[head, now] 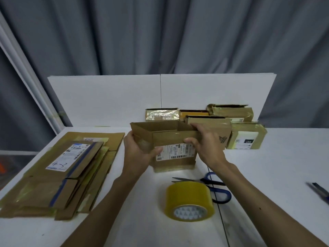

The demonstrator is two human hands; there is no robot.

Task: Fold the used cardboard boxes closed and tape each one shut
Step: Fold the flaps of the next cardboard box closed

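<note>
**Box gripped in both hands at mid-tabletop, top flaps not yet closed**

Tape roll (189, 202) nearest, yellowish-clear, lying tilted on the white tabletop (267, 166) with its core facing the camera. Blue-handled scissors (213, 186) just behind it, blades slightly parted and pointing left; the roll hides part of one handle loop, contact unclear. Dark utility knife (318, 192) at the far right edge, well apart from the rest, blurred.

Left side: stack of flattened cartons (58, 173), several layers, old tape and a shipping label marked by hand on the top sheet.

Centre: brown box (170, 145), upright, top open, white barcode label on the face toward the camera. Its lower edge sits at the tabletop; cannot tell whether it rests there or is lifted a little. Left hand (137, 150) clamps the box's left side, thumb across the front by the label, fingers wrapped behind. Right hand (208, 145) clasps the upper right corner, thumb on the front panel's edge, fingers curled over the rim.

Behind: cluster of taped boxes (245, 138) set close together, glossy with tape, some stacked. White boards (106, 98) stand along the tabletop's back edge. Grey curtain (160, 32) beyond.
</note>
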